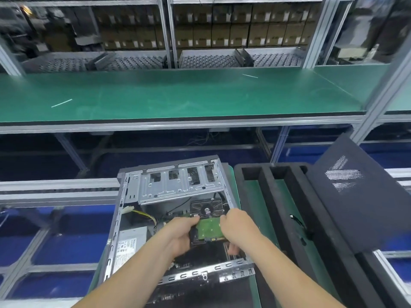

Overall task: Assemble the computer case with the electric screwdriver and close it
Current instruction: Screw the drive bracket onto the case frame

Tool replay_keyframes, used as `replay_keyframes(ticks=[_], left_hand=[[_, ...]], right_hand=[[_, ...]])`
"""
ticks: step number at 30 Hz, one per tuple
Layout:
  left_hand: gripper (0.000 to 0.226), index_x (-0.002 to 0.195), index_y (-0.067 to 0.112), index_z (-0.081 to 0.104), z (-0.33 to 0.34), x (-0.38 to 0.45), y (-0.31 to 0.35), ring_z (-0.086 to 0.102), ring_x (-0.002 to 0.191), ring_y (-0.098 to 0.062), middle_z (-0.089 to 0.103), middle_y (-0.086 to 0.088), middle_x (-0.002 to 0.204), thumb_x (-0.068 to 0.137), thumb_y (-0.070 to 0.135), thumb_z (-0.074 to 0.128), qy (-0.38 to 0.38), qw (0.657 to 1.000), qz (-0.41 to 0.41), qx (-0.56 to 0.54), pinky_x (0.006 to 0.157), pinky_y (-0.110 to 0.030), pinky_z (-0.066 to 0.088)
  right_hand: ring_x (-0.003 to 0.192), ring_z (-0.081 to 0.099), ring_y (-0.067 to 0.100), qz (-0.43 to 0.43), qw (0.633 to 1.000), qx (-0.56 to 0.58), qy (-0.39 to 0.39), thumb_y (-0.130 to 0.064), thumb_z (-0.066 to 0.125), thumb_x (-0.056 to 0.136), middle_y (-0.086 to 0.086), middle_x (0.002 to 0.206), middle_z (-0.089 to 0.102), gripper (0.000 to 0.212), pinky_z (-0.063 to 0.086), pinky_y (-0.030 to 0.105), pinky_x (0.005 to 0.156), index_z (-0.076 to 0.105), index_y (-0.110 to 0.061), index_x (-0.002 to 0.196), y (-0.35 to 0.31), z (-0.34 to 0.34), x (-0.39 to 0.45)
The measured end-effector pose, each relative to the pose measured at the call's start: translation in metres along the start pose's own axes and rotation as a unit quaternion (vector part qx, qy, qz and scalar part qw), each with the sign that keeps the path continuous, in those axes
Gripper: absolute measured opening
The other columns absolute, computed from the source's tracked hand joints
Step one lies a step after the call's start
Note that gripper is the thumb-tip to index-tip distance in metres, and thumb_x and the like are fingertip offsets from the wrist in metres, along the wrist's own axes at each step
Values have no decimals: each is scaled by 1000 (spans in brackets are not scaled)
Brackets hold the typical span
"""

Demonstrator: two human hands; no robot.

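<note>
1. I see the open computer case [178, 218] lying at lower centre.
2. My left hand [178, 234] grips the hard drive [209, 227] from its left.
3. My right hand [238, 225] clasps its right edge, both forearms reaching in.

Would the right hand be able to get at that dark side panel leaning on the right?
Probably not at once: the right hand, with the left hand, is holding a green-backed drive inside the open case. The side panel itself stands unobstructed.

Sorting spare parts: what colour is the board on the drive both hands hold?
Green, on the drive; clearest in the head view.
</note>
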State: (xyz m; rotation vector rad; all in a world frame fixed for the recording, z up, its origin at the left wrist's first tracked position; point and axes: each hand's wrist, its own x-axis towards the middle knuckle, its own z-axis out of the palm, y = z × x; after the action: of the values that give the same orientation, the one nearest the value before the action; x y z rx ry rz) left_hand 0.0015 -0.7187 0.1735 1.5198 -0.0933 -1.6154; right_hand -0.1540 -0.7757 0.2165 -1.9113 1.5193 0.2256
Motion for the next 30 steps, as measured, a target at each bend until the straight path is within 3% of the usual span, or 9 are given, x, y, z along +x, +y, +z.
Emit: replay_keyframes(ticks=[4, 7, 10, 12, 16, 18, 22, 26, 30], left_hand=[[28, 124, -3, 61, 3, 18, 4, 72, 93, -34, 73, -22, 114, 106, 16, 54, 1, 1000, 10, -17, 84, -48, 59], [22, 119, 3, 62, 4, 28, 5, 75, 77, -30, 77, -17, 97, 106, 18, 54, 22, 999, 38, -13, 60, -41, 62], [19, 117, 7, 61, 4, 37, 8, 76, 72, -27, 79, -12, 90, 106, 21, 54, 33, 997, 62, -28, 57, -38, 60], [18, 118, 10, 59, 6, 41, 9, 76, 69, -24, 79, -10, 86, 107, 22, 51, 26, 996, 73, -49, 57, -37, 60], [16, 118, 10, 55, 17, 48, 10, 73, 64, -18, 77, -7, 80, 109, 20, 47, 0, 994, 88, -65, 54, -35, 58], [19, 123, 11, 54, 19, 52, 8, 72, 70, -18, 76, -6, 85, 108, 21, 48, -11, 995, 89, -50, 70, -40, 58], [21, 120, 9, 57, 13, 62, 13, 69, 80, -21, 77, -6, 86, 107, 25, 51, -12, 995, 95, -28, 104, -51, 48], [24, 120, 2, 59, 9, 66, 23, 74, 83, -28, 77, -15, 97, 105, 20, 55, -10, 994, 93, -54, 85, -45, 57], [24, 118, -6, 64, 9, 70, 20, 75, 79, -24, 76, -18, 98, 99, 6, 61, -27, 988, 112, -101, 77, -36, 55]], right_hand=[[80, 67, 31, -23, 996, -43, 80, -19, 42, 108, 14, 107, 72, 21, 58, 35, 72, 58, -10, 98, -2, 7, 6], [80, 59, 27, -57, 980, -133, 140, -26, 50, 107, 4, 99, 70, 19, 45, 32, 67, 55, -17, 91, 6, 11, 12], [84, 62, 24, -102, 957, -166, 217, -33, 50, 106, -1, 97, 66, 18, 40, 34, 64, 59, -19, 99, 17, 15, 14], [96, 58, 21, -145, 941, -164, 258, -39, 51, 105, -1, 107, 57, 24, 45, 34, 74, 62, -21, 115, 25, 18, 16], [133, 41, 26, -197, 941, -168, 217, -59, 63, 94, 5, 140, 43, 66, 37, 39, 110, 44, -24, 147, 39, 20, 27], [151, 24, 30, -198, 947, -175, 183, -60, 67, 92, 10, 161, 27, 84, 27, 45, 121, 30, -26, 158, 40, 21, 35], [153, 23, 31, -205, 941, -182, 198, -51, 68, 96, 13, 164, 25, 70, 30, 46, 119, 37, -23, 153, 32, 21, 50], [142, 37, 30, -221, 930, -201, 215, -48, 69, 96, 10, 152, 37, 55, 42, 45, 106, 48, -18, 138, 23, 16, 62], [140, 37, 33, -224, 922, -252, 190, -51, 73, 91, 11, 153, 33, 70, 44, 48, 103, 42, -17, 144, 20, 14, 72]])
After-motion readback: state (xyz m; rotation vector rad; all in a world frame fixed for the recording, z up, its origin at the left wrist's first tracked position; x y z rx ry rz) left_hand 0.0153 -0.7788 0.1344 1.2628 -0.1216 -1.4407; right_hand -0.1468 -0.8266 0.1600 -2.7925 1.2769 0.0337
